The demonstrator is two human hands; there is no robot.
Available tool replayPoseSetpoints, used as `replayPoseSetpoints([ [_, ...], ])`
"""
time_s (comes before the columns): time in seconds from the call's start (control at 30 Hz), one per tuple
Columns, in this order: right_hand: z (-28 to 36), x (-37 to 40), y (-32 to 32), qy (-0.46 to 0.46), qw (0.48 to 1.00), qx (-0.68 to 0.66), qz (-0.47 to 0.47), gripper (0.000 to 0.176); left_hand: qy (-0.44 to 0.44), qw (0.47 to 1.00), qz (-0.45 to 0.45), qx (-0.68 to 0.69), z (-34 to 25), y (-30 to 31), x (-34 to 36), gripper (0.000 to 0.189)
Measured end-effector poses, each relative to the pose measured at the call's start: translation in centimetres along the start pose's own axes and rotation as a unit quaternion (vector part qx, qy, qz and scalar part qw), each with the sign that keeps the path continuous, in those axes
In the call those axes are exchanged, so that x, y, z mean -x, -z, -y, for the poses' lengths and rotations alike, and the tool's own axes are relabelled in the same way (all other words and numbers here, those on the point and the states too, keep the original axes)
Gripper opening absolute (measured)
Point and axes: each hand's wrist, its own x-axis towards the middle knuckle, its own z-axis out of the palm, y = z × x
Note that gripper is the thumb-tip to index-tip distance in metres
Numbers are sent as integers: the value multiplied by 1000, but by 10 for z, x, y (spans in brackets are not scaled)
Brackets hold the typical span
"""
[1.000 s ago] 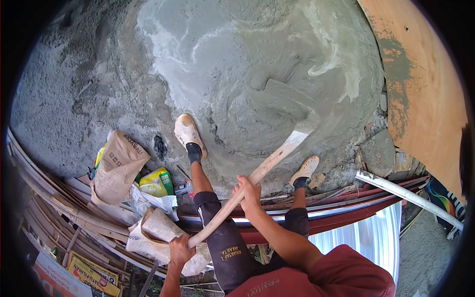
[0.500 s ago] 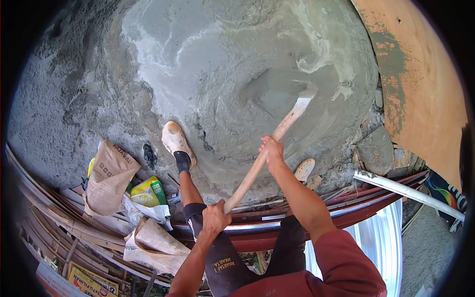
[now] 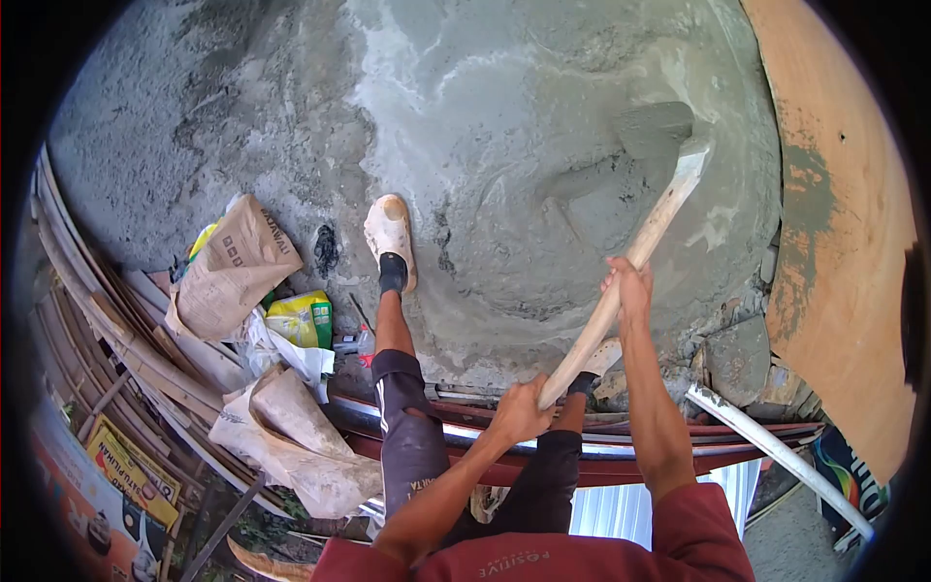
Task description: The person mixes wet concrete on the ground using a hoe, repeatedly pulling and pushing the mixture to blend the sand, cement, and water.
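Both my hands are wrapped round the wooden handle of a hoe (image 3: 606, 306). My left hand (image 3: 522, 409) grips the butt end, low in front of my legs. Farther up the shaft, my right hand (image 3: 632, 288) is closed around it. The blade end, at the upper right, is coated in grey and its wide blade lies at the surface of the wet cement mix (image 3: 543, 107). Beside the blade is a scooped hollow with ridges of mortar around it. Part of the blade's edge blends into the mix.
A plywood sheet (image 3: 834, 194) smeared with cement borders the mix on the right. Paper cement bags (image 3: 238, 267) and a yellow-green packet (image 3: 299, 320) lie at left. A white pole (image 3: 776, 456) slants at lower right. My light shoe (image 3: 390, 233) stands at the mix's edge.
The hoe and both hands sit farther right in view, and the blade now shows lifted to the surface above the hollow. The view has shifted, with the bags and plywood displaced. Both hands keep their grip.
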Motion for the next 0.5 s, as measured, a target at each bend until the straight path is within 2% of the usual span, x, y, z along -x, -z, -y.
replayPoseSetpoints([
  [0.13,-13,55,-86,-1,994,39,105,32,18,993,-85,74,14,5,46,29],
  [0.17,-15,59,-105,0,992,48,114,32,29,985,-111,131,17,5,48,28],
  [0.23,-19,56,-147,31,964,168,201,33,40,969,-146,197,13,10,45,26],
  [0.27,-20,52,-167,32,961,179,210,33,94,947,-145,270,7,14,35,21],
  [0.3,-22,47,-184,63,934,272,225,34,146,917,-140,344,0,13,27,16],
  [0.33,-26,47,-194,92,896,363,237,34,89,908,-207,354,21,-17,11,8],
  [0.37,-32,49,-197,93,890,375,243,34,90,902,-212,366,16,-29,7,8],
  [0.43,-47,53,-197,123,801,535,237,35,184,822,-177,510,0,-45,4,11],
  [0.47,-54,56,-193,124,794,545,242,35,188,790,-168,558,-9,-53,8,11],
  [0.5,-60,57,-187,108,777,568,247,34,188,783,-171,568,-11,-59,10,11],
])
